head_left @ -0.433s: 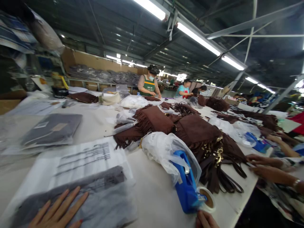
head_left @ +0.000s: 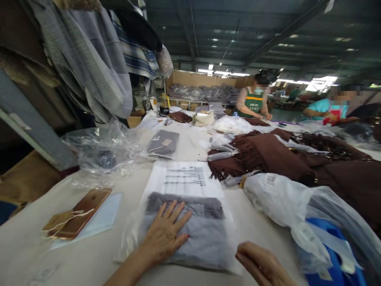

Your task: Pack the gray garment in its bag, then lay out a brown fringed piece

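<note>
While the left hand rests flat, fingers spread, on the folded grey cloth in a clear plastic bag on the off-white table, a soft, even press should help it lie smooth. Right of it, the right hand has bent fingers pressed together; I cannot tell if they pinch anything.

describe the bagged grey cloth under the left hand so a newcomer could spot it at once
On the pale table, look left of the brown fringed pile, at the near middle. The bagged grey cloth lies there, the left hand spread on it. Unlike the grey packet farther back, dark printed lines on white run along its far side.
</note>
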Available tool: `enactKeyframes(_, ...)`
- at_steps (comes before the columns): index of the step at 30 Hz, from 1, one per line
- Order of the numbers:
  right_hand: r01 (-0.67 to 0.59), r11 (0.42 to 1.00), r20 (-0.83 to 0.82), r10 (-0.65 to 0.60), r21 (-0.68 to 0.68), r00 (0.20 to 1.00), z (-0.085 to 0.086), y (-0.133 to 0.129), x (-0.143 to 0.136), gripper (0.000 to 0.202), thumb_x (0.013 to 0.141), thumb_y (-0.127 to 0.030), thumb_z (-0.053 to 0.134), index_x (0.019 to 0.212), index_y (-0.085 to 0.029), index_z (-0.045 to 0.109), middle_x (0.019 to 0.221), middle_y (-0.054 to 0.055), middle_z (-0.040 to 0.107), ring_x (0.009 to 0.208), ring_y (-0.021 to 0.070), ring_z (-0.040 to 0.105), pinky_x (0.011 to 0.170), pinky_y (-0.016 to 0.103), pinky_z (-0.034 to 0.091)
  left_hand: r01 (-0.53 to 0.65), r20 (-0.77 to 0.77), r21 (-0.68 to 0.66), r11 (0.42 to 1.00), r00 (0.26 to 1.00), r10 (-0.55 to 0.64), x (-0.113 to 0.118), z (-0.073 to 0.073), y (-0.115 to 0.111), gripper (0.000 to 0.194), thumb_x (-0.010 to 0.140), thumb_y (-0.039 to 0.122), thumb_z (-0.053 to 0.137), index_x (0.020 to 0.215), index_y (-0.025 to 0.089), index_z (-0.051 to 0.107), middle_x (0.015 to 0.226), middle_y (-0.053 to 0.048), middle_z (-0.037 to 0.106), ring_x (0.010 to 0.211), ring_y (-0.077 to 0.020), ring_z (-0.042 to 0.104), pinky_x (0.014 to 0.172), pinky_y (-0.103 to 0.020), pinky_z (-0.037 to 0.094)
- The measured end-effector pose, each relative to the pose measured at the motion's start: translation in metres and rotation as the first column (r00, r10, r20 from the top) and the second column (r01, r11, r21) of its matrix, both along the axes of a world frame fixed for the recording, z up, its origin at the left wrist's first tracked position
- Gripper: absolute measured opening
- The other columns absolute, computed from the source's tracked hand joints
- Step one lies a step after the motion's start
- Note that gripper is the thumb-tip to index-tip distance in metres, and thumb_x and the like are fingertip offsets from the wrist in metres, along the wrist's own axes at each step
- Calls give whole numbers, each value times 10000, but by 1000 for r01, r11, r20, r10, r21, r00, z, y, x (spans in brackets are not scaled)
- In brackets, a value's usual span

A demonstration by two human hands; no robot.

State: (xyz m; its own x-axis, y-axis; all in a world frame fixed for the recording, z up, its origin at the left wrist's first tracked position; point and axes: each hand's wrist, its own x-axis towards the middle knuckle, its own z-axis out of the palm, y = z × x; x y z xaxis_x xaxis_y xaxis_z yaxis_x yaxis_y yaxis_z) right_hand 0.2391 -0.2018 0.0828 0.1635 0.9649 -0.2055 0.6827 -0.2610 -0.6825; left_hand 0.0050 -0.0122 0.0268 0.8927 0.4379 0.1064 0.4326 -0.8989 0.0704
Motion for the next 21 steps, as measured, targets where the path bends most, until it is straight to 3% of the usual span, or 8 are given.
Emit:
enactKeyframes(2,-176,983,155,181,-43,971,12,40,2,367,913,-433,313,743,-228,566,714,-8,591,669,127,543,632,229,379,5,19,-28,1000,1000,-4,-1,-1,-1,615,863,477,498,1401,350,229,1450,-68,338,1307,-340,330,1012,-579,322)
enactKeyframes(4,-285,953,239,302,-102,923,13,72,6,314,912,-352,344,727,-217,560,711,-9,587,655,125,520,613,238,341,5,39,-39,999,999,-3,-2,-3,-2,635,863,478,499,1409,349,200,1459,-69,323,1315,-342,313,1016,-587,312)
enactKeyframes(9,-380,902,231,421,-202,877,-13,118,13,129,769,-222,546,658,-198,607,628,-8,592,593,115,491,549,240,282,-17,34,-25,1000,999,18,-2,-5,-4,707,841,453,549,1418,352,153,1480,-58,279,1338,-326,272,1036,-575,304)
enactKeyframes(12,-331,910,220,386,-248,896,-26,133,14,91,696,-242,631,619,-194,635,550,-26,565,533,97,463,500,229,265,-19,28,-6,1000,999,19,-2,-5,-5,707,837,441,555,1419,339,167,1479,-65,280,1340,-329,268,1032,-577,315)
enactKeyframes(16,-205,938,234,273,-278,933,-37,145,23,213,644,-345,708,577,-174,602,468,-66,490,462,74,428,453,206,283,-20,32,13,1000,999,20,0,-5,-5,681,839,461,544,1414,331,204,1470,-69,303,1330,-335,286,1018,-576,336)
enactKeyframes(19,-76,975,306,139,-210,942,-42,142,38,271,629,-376,727,548,-173,567,466,-63,501,465,87,463,438,211,295,-24,47,31,999,999,22,0,-7,-5,683,836,445,555,1413,329,210,1466,-69,309,1327,-335,290,1015,-578,338)
enactKeyframes(21,18,995,380,19,-94,925,-44,128,44,215,707,-336,664,580,-183,582,511,-31,559,509,116,519,464,231,330,-31,52,29,999,998,29,-1,-7,-4,684,834,426,564,1412,330,211,1468,-68,306,1329,-334,286,1017,-580,334)
